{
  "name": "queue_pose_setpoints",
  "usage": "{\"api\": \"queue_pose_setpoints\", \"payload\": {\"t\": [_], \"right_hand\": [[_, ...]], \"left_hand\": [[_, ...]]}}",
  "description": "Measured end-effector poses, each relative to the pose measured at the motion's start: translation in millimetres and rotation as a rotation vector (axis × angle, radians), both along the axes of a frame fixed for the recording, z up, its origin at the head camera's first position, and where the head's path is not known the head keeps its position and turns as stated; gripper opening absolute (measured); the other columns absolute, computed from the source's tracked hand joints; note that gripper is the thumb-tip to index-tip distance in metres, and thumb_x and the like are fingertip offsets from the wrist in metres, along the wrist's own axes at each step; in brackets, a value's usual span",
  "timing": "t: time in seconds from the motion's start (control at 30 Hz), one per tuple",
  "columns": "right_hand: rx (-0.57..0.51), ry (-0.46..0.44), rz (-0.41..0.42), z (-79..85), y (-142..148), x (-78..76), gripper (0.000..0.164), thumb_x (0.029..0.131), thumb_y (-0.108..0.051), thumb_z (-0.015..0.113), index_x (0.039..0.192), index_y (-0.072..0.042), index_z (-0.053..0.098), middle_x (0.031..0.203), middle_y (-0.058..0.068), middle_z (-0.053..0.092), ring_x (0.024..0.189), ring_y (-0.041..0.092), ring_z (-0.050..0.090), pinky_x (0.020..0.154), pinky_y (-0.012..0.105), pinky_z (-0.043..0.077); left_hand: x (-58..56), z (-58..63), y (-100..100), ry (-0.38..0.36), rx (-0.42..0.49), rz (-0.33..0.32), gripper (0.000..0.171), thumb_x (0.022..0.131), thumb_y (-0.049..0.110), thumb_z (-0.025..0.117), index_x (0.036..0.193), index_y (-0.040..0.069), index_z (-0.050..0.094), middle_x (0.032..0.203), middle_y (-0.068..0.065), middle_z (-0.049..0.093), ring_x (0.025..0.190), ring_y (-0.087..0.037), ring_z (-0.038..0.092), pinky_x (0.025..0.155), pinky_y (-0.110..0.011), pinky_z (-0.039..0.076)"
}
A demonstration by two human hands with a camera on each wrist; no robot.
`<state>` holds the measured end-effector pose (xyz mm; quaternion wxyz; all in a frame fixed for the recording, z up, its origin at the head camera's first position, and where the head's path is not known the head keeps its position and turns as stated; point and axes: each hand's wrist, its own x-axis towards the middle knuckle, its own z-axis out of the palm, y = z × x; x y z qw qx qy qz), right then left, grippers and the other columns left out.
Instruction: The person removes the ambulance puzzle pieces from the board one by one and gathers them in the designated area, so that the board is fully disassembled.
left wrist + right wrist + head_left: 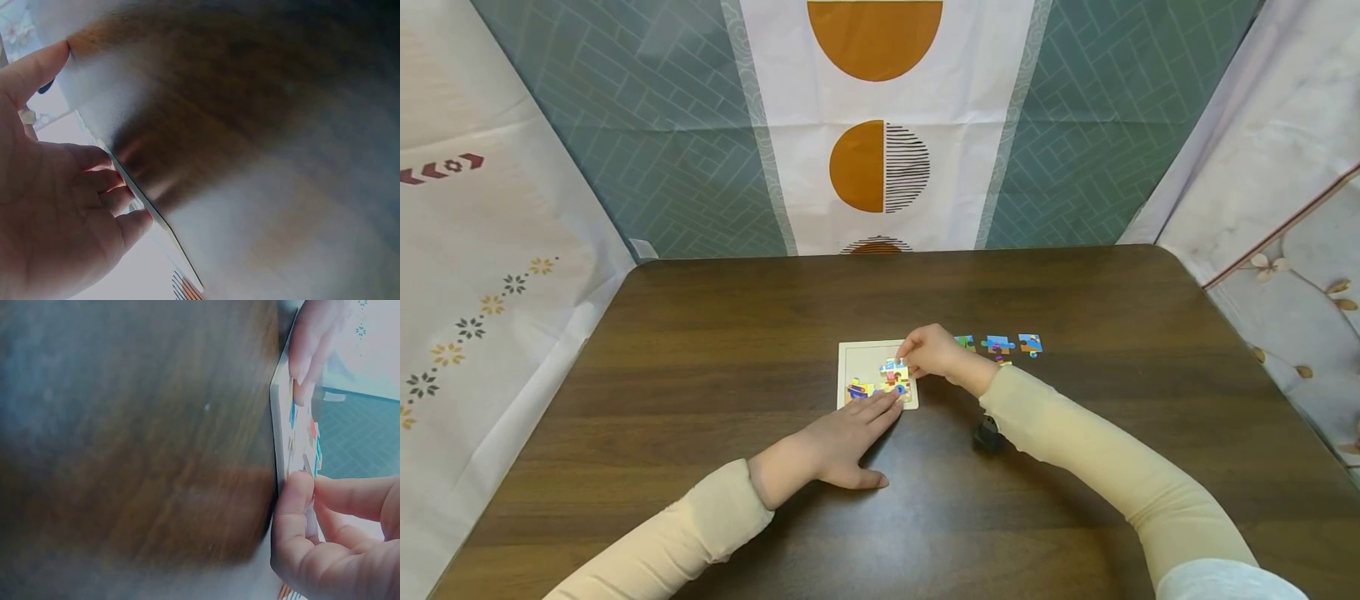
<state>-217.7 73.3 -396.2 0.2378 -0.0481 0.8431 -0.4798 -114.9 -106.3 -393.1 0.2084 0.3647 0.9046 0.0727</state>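
Observation:
A square light wooden puzzle tray (859, 357) lies on the table with several colourful jigsaw pieces in its lower part. My left hand (848, 442) lies over the tray's near edge, fingers extended and thumb spread apart on the table side; in the left wrist view the fingers (134, 228) bend over the tray's rim. At the tray's right side my right hand (934, 350) pinches a puzzle piece (891, 367) between thumb and fingers. Edge-on in the right wrist view, that piece (307, 465) sits tilted just above the tray, partly hidden by the fingertips.
To the right of the tray lie several loose puzzle pieces (998, 343), some partly hidden by my right wrist. A small black object (988, 435) shows under the right sleeve. The brown wooden table (737, 317) ends at a patterned cloth behind.

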Motion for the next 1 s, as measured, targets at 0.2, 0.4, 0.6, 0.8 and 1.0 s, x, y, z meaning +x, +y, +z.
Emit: {"api": "queue_pose_setpoints", "payload": {"t": [0.2,0.4,0.6,0.8,1.0], "right_hand": [[-0.003,0.013,0.003,2.5,2,0.8,0.014,0.087,0.006,0.056,0.098,0.010,0.065,0.084,0.011,0.061,0.065,0.014,0.055,0.064,0.024,0.056],[-0.001,0.047,0.004,6.6,6,2.5,0.015,0.087,0.004,0.056,0.099,0.009,0.065,0.084,0.012,0.062,0.065,0.014,0.055,0.062,0.024,0.055],[-0.003,0.013,-0.005,10.8,14,5.6,0.016,0.090,0.002,0.056,0.102,0.008,0.063,0.093,0.015,0.063,0.067,0.016,0.057,0.064,0.026,0.057],[-0.018,0.012,-0.019,15.8,25,9.4,0.017,0.090,0.002,0.056,0.104,0.008,0.062,0.087,0.013,0.062,0.064,0.016,0.057,0.066,0.029,0.058],[-0.036,0.017,-0.017,22.0,38,12.9,0.019,0.091,0.001,0.055,0.106,0.009,0.062,0.086,0.012,0.061,0.065,0.016,0.058,0.071,0.034,0.058]], "left_hand": [[-0.2,-0.6,0,0.001,-0.003,0.000,0.092,0.084,0.045,0.065,0.152,0.006,0.018,0.160,-0.008,0.012,0.148,-0.024,0.010,0.119,-0.038,0.017],[-0.7,-1.1,-1,0.013,-0.007,-0.008,0.092,0.084,0.046,0.065,0.152,0.006,0.018,0.160,-0.009,0.012,0.147,-0.024,0.011,0.119,-0.037,0.017],[-0.8,-1.3,0,0.011,-0.014,-0.004,0.092,0.085,0.047,0.065,0.152,0.006,0.017,0.160,-0.009,0.011,0.148,-0.024,0.010,0.119,-0.037,0.016],[-0.8,-2.2,0,0.017,-0.011,-0.005,0.092,0.084,0.046,0.065,0.152,0.006,0.018,0.160,-0.009,0.012,0.148,-0.024,0.011,0.118,-0.037,0.017],[-0.6,-2.5,0,0.008,-0.009,0.000,0.092,0.084,0.046,0.064,0.153,0.007,0.017,0.161,-0.008,0.011,0.148,-0.024,0.010,0.118,-0.038,0.017]]}}
